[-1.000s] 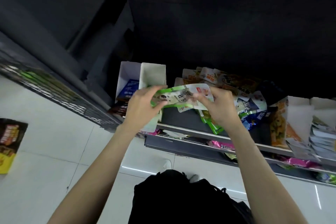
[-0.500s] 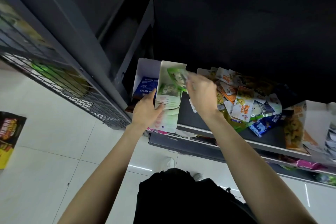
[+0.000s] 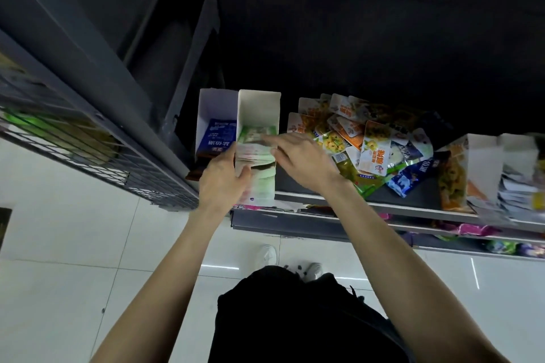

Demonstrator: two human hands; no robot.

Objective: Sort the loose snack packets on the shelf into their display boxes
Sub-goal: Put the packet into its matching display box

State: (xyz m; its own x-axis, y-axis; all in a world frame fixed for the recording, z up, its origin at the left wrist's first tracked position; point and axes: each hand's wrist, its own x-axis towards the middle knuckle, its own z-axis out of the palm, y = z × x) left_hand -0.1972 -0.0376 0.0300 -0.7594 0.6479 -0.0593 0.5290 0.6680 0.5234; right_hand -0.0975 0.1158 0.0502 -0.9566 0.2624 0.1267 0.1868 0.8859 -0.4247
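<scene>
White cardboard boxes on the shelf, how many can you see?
4. Two white cardboard display boxes stand side by side at the shelf's left end: one holding blue packets, one holding green packets. Two more stand at the right, blurred; others may be cut off.

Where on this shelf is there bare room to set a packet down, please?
A bare dark strip of shelf lies between the green packet box and the loose packet pile; another lies between the pile and the orange box. The pile itself is crowded, and both hands work at the green box.
</scene>
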